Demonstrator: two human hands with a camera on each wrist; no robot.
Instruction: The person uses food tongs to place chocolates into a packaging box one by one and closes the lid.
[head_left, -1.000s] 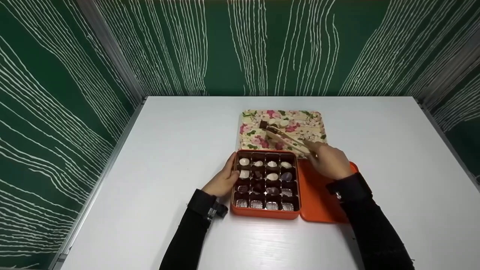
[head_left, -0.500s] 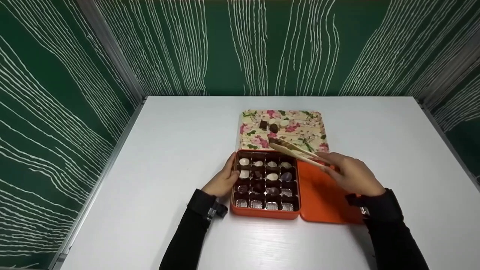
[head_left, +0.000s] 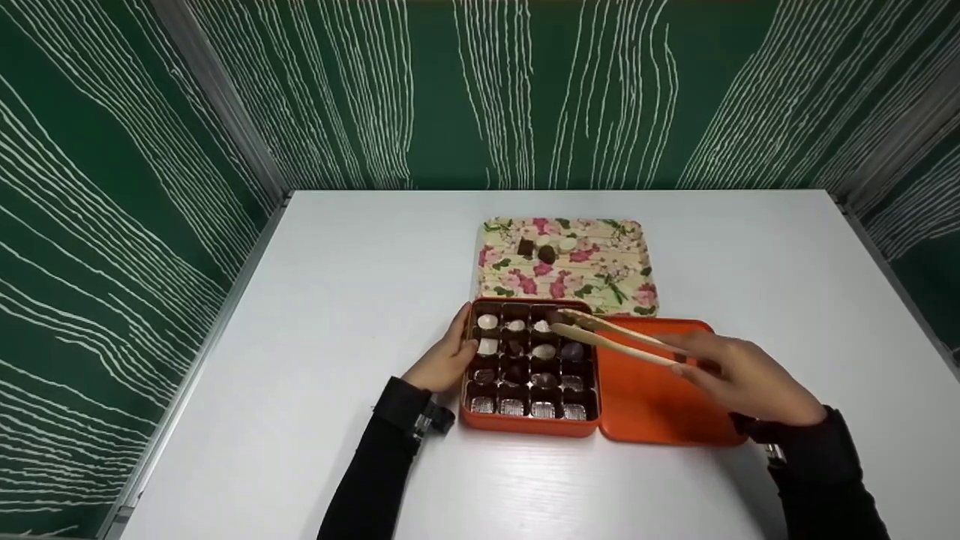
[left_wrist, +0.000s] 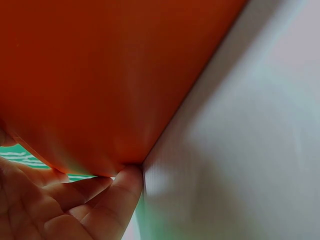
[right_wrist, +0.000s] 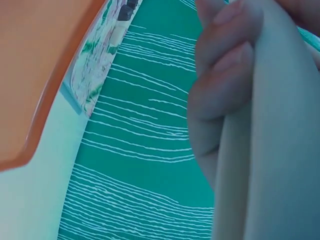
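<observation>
We'll take the box (head_left: pixel 529 427) as our clock, with 12 on the far side. Our right hand (head_left: pixel 750 379) sits out past 3 o'clock and squeezes the tongs (head_left: pixel 619 347), so its grip looks narrow. The tips hang over the 1 o'clock corner of the box, with a dark lump (head_left: pixel 555 316) there that looks like a candy. We cannot tell how tightly it is pinched. Our left hand (head_left: pixel 442 364) grips the box at 9 o'clock, thumb by the rim and fingers (left_wrist: pixel 122 192) on the side wall.

We think the biggest worry is a drop. If we squeeze too softly, the lump could slide out; if we squeeze too hard, it could pop away or crack. The tongs hide part of that corner, so we can't see if the pocket under them is full, and one candy might land on another. A low swing could bump the white candy (head_left: pixel 542 327) at 12 or the purple candy (head_left: pixel 572 352) nearer 2.

If the left hand lets go, a knock could push the box into the flower tray (head_left: pixel 619 259) just beyond 12, or the lid (head_left: pixel 667 409) beside it at 3.
</observation>
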